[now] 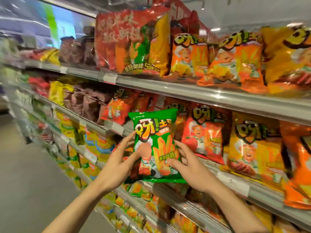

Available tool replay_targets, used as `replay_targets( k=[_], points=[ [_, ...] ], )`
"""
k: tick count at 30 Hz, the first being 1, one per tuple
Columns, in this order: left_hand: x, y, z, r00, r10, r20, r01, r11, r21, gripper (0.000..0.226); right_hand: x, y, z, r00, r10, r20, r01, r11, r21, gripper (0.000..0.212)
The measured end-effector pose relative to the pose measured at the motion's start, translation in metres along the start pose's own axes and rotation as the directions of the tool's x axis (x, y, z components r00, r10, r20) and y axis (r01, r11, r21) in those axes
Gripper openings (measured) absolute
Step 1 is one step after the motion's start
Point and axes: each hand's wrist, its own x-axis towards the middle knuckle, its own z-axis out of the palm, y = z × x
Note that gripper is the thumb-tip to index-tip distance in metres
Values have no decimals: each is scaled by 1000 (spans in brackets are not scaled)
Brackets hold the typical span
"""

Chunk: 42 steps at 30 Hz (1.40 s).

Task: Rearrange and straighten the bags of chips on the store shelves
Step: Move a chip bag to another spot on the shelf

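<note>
A green bag of chips (155, 145) stands upright at the front edge of the middle shelf (235, 182). My left hand (121, 158) touches its left side with fingers spread and fairly straight, the thumb lying across the bag's front. My right hand (186, 163) holds the right side, thumb on the front and fingers reaching behind the edge. Orange bags (205, 140) and a yellow bag (252, 145) stand to its right on the same shelf.
The upper shelf (185, 88) carries a large red multipack (129, 41) and orange and yellow bags (235, 56). Brown and yellow bags sit further left. Lower shelves hold more bags. The aisle floor (33, 174) lies to the left.
</note>
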Motion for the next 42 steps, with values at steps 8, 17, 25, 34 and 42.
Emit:
replay_targets(
  k=[8, 17, 25, 34, 42],
  points=[
    [106, -52, -67, 998, -63, -12, 64, 995, 73, 58, 132, -12, 43, 997, -28, -65, 23, 997, -80, 65],
    [203, -90, -94, 994, 100, 43, -106, 975, 193, 55, 213, -24, 60, 979, 23, -204, -72, 969, -236, 68],
    [271, -118, -76, 938, 261, 229, -330, 876, 352, 54, 229, -24, 81, 892, 42, -450, -290, 817, -498, 71],
    [288, -139, -78, 872, 354, 339, -440, 869, 225, 53, 237, -23, 112, 845, -32, -533, -379, 667, -641, 68],
    [284, -144, -81, 871, 468, 150, -489, 855, 174, 44, 221, -29, 102, 814, -216, -538, -279, 668, -690, 63]
  ],
)
